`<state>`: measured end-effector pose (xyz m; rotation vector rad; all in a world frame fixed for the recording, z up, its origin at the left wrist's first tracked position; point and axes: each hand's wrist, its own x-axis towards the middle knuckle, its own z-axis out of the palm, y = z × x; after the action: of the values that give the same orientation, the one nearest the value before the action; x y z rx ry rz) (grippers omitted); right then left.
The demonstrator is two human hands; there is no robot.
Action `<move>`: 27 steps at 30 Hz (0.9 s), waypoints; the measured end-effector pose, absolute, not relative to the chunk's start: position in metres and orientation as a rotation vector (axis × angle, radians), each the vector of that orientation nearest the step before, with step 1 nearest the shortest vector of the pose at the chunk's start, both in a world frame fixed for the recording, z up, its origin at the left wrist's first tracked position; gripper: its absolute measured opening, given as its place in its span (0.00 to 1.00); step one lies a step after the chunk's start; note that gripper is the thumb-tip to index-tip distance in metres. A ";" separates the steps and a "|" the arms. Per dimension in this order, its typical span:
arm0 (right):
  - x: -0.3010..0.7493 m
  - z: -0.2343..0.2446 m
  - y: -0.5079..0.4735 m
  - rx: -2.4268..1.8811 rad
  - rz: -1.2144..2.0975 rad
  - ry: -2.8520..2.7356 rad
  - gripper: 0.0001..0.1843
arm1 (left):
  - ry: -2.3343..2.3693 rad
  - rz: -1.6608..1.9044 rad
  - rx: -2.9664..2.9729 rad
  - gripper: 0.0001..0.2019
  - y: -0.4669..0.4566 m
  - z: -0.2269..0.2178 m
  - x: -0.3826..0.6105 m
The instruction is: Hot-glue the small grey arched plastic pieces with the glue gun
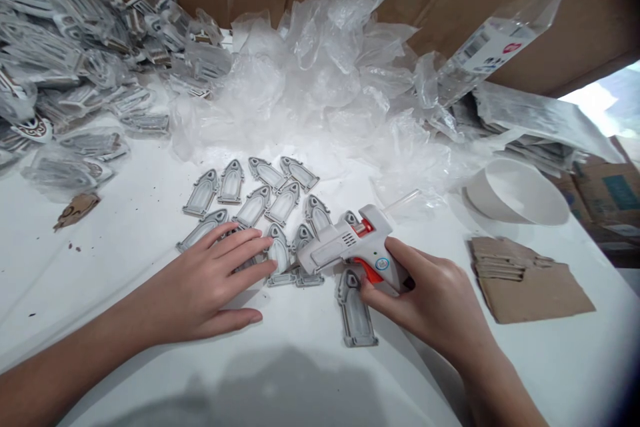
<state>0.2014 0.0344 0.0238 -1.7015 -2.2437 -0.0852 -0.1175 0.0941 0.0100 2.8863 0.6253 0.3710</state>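
Gripping a pale grey plastic glue gun (325,251) with a red trigger (369,271), the right hand (435,293) is closed round its handle. The gun's long axis slants from upper right to lower left, nozzle toward the left hand (210,283). That hand lies palm down, fingers spread, tips over a cluster of grey arch-shaped pieces (283,203); some lie between nozzle and fingertips. A lone grey pointed piece (358,317) lies below the gun, nearer the right hand, its long axis running away from the person. Farther across the white tabletop (300,373) rise crumpled clear plastic bags (320,73).
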 end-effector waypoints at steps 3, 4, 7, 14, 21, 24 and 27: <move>0.202 0.024 0.035 -1.701 -0.061 -2.239 0.15 | 0.621 0.362 2.885 0.21 0.094 0.010 -0.118; 0.202 0.024 0.035 -1.702 -0.055 -2.238 0.14 | 0.620 0.360 2.884 0.21 0.094 0.010 -0.117; 0.202 0.025 0.035 -1.700 -0.067 -2.240 0.15 | 0.620 0.355 2.884 0.21 0.094 0.010 -0.117; 0.202 0.025 0.035 -1.667 -0.180 -2.252 0.24 | 0.614 0.358 2.885 0.20 0.094 0.011 -0.117; 0.207 0.025 0.036 -1.685 -0.159 -2.222 0.25 | 0.621 0.349 2.894 0.21 0.094 0.011 -0.118; 0.209 0.026 0.037 -1.683 -0.138 -2.227 0.24 | 0.619 0.346 2.895 0.20 0.094 0.011 -0.118; 0.212 0.026 0.037 -1.682 -0.124 -2.240 0.25 | 0.616 0.347 2.900 0.20 0.095 0.011 -0.118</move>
<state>0.2121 0.0371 0.0256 -1.6818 -2.2396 -0.1240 -0.1179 0.0947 0.0109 2.9001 0.6159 0.3468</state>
